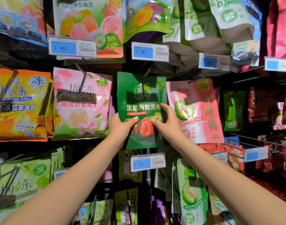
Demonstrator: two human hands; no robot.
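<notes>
Two hands meet on one green pouch (139,96), midway along a wall of hanging snack bags. At far left, an orange bag (20,104) and a pink bag (82,103) hang flat with their fronts facing out, so the print can be read. The pink one hangs from a peg (83,69).

The left hand (121,127) takes the pouch at its 7 o'clock corner. The thumb lies across the front and the fingers go behind, so it pinches the film. Its forearm runs in nearly straight from 7 o'clock of the view.

At the pouch's 6 o'clock, a tag (148,163) reads 9 50.

The right hand (169,124) takes the 4 o'clock edge. Its thumb sits on the front beside the printed plum, the forefinger stretches up the side toward 2 o'clock, and the rest is hidden behind. It too grips the pouch. Its forearm comes in from 5 o'clock.

Holding both lower corners probably keeps the limp pouch flat and lets it be steered on or off its own peg. Whether its top is hooked at 12 o'clock I cannot tell.

A red bag (202,111) hangs just beside it at 3 o'clock.
</notes>
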